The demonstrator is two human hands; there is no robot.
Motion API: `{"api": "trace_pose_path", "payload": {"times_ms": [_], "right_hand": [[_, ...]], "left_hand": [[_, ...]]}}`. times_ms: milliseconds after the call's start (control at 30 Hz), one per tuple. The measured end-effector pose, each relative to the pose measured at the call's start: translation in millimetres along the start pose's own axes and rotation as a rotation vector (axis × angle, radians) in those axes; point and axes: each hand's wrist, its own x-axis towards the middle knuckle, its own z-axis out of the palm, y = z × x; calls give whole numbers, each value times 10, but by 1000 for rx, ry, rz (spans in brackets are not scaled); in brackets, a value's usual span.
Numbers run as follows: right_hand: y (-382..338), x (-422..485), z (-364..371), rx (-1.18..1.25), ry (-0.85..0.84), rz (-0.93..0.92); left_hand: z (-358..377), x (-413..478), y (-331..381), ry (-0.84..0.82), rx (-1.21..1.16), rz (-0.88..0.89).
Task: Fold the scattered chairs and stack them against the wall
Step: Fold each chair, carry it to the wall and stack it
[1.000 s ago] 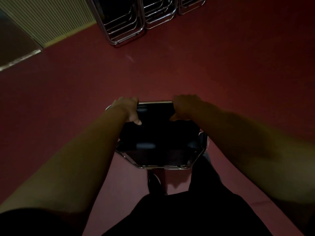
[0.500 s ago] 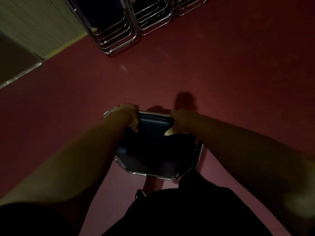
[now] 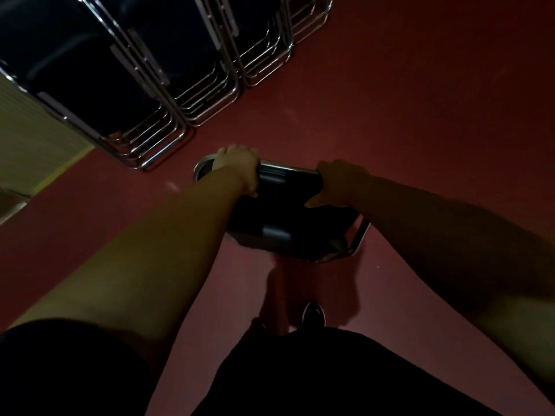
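A folded black chair [image 3: 288, 223] with a chrome frame hangs in front of me above the red floor. My left hand [image 3: 238, 166] grips its top edge at the left corner, and my right hand [image 3: 336, 184] grips the same edge further right, thumb on the black panel. Rows of folded chairs [image 3: 168, 70] with chrome tube frames lean at the upper left, a short way beyond the carried chair.
A pale ribbed wall panel [image 3: 33, 136] with a yellowish base strip runs along the left edge. Red floor [image 3: 420, 100] stretches open to the right. My dark clothing fills the bottom, and one shoe [image 3: 313, 315] shows below the chair.
The stacked chairs have grown much larger and closer in view as I carry the folded chair toward them. Both hands keep the same grip.
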Motion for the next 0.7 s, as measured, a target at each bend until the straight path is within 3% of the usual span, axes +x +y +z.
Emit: {"api": "trace_pose_path", "payload": {"times_ms": [333,700], "right_hand": [[988,244,-363,15,99,254],[792,1221,-854,47,107,415]], "left_hand": [[-431,1190,792,181,64,230],[-834,2553,498,96,129,303]]}}
